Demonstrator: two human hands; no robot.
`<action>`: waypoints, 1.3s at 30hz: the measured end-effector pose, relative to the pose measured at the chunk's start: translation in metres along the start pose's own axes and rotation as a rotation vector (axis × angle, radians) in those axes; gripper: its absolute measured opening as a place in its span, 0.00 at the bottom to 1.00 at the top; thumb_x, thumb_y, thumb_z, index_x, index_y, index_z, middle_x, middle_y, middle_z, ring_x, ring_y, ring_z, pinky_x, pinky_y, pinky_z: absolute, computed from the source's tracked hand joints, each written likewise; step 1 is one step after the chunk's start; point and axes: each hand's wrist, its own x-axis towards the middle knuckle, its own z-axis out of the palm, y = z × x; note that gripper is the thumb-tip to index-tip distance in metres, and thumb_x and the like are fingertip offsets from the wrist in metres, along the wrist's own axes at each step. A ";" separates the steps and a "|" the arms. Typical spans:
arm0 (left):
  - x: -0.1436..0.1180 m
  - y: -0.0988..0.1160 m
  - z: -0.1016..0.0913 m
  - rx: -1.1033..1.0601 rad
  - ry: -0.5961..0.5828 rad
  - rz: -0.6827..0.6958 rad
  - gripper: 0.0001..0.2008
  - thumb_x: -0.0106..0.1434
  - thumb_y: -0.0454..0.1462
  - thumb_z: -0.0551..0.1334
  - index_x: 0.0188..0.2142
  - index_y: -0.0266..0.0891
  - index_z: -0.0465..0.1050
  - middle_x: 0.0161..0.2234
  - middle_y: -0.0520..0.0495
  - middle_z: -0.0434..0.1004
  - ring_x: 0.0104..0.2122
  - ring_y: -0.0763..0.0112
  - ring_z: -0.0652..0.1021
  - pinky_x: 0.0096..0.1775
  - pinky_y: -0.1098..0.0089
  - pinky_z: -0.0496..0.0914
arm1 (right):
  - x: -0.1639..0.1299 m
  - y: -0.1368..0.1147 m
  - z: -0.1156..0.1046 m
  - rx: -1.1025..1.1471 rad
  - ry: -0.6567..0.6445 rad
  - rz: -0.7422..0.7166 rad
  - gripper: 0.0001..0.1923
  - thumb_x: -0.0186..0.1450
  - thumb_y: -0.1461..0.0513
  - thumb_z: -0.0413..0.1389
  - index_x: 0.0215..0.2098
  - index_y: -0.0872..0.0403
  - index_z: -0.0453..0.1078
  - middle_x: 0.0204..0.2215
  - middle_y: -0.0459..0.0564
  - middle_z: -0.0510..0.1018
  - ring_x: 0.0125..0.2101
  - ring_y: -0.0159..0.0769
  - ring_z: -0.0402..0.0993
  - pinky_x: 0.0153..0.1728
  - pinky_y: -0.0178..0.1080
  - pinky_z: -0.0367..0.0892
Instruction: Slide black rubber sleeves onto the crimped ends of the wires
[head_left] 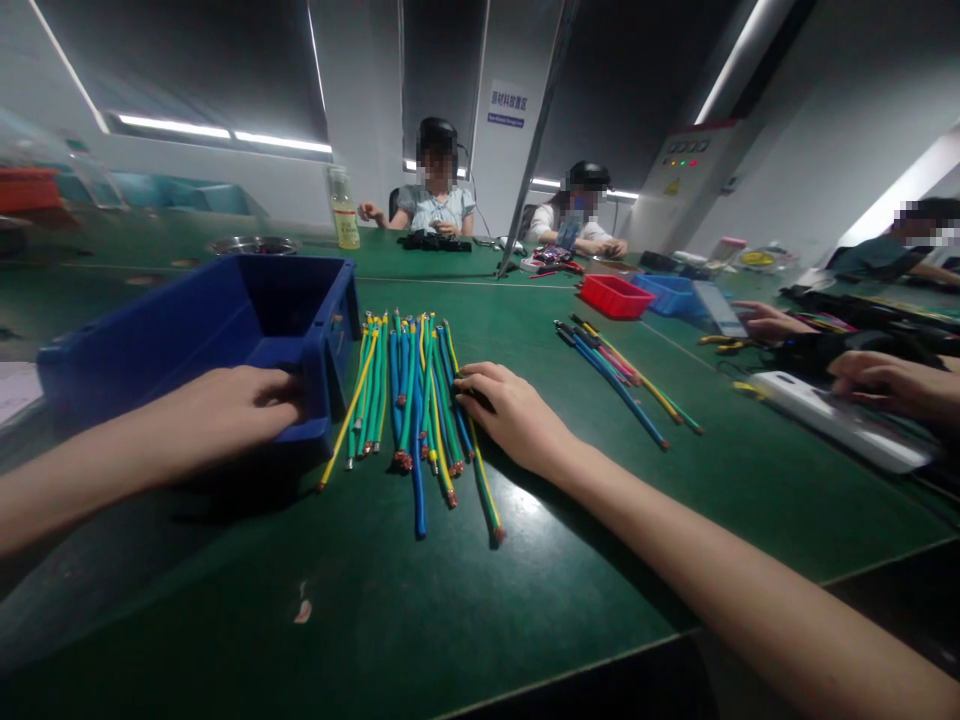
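My left hand (240, 400) reaches over the low front of a dark blue plastic bin (180, 300), its fingers closed on the bin's edge near the front right corner. Right of the bin, several cut cables (412, 400) lie side by side, blue, green and yellow-green, most with bare copper at the near ends. My right hand (517, 415) rests at the right side of this row, fingers slightly curled and apart, the fingertips against the outermost cables. A yellow-green cable (487, 495) sticks out toward me below that hand.
A smaller group of cables (619, 370) lies to the right. Behind it stand a red tray (615, 297) and a blue tray (664, 293). A white power strip (840, 420) lies near a co-worker's hands (900, 385). A bottle (345, 215) stands at the back; people sit across the table.
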 end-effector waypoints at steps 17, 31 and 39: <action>-0.006 0.002 0.004 -0.248 0.202 -0.117 0.26 0.51 0.41 0.55 0.51 0.40 0.64 0.34 0.49 0.75 0.32 0.64 0.76 0.34 0.66 0.69 | 0.001 0.006 -0.006 -0.064 0.001 0.124 0.14 0.66 0.65 0.49 0.43 0.57 0.75 0.44 0.56 0.78 0.46 0.39 0.71 0.49 0.41 0.64; -0.024 0.025 0.006 -0.159 0.524 -0.005 0.13 0.63 0.45 0.48 0.37 0.42 0.65 0.28 0.54 0.70 0.23 0.72 0.70 0.27 0.72 0.62 | -0.006 0.035 -0.029 -0.198 -0.136 0.202 0.20 0.63 0.69 0.49 0.53 0.62 0.67 0.43 0.59 0.72 0.40 0.40 0.71 0.41 0.38 0.63; -0.028 0.028 0.015 -0.170 0.661 0.035 0.14 0.61 0.50 0.56 0.35 0.42 0.66 0.23 0.57 0.67 0.18 0.78 0.68 0.21 0.77 0.59 | -0.011 0.040 -0.053 -0.205 -0.321 0.119 0.11 0.65 0.63 0.51 0.44 0.57 0.69 0.41 0.54 0.71 0.40 0.39 0.70 0.42 0.38 0.63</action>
